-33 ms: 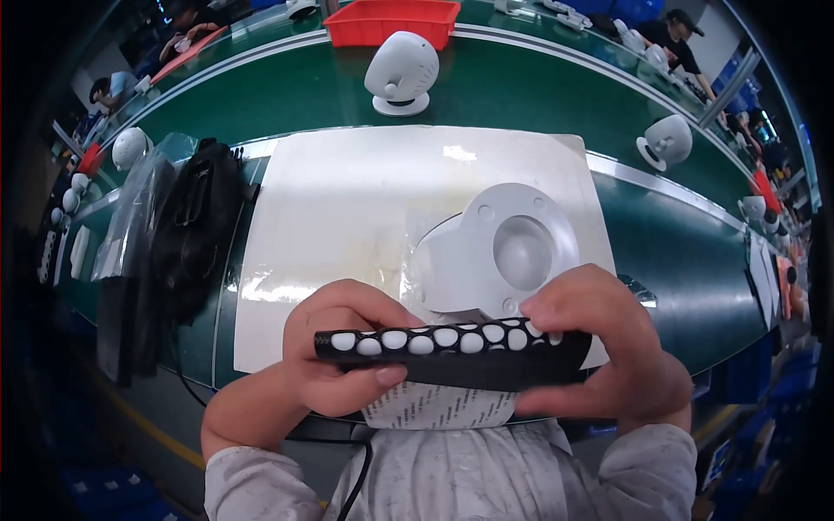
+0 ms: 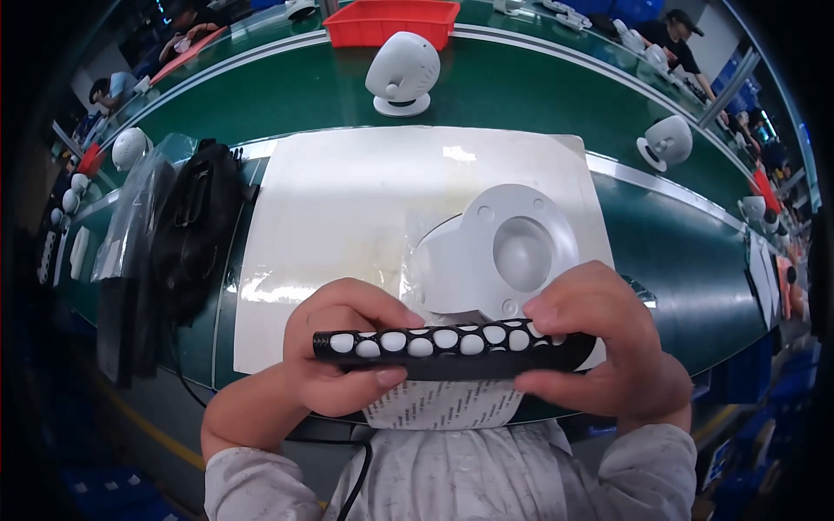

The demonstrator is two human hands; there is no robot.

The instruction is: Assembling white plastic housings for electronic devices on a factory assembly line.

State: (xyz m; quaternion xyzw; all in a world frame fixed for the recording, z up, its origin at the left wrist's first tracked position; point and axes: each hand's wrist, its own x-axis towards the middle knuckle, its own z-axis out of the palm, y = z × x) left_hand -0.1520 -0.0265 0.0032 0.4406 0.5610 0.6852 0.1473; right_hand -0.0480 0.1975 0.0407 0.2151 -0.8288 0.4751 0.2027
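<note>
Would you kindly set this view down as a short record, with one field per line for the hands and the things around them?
Left hand: the left hand grips one end of a black bar
Right hand: the right hand holds the other end
Held item: long, with white round spots
On the white sheet: a white part with a round recess
Ahead: a white device on a round foot, a red tray beyond it
Left side: a black bag-like item beside clear plastic

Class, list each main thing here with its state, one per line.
Black strip with white ovals: held roughly level
Left hand: gripping strip's left end
Right hand: gripping strip's right end
White mat: lying flat
White device on mat: lying down
Red bin: upright, open-topped
</note>
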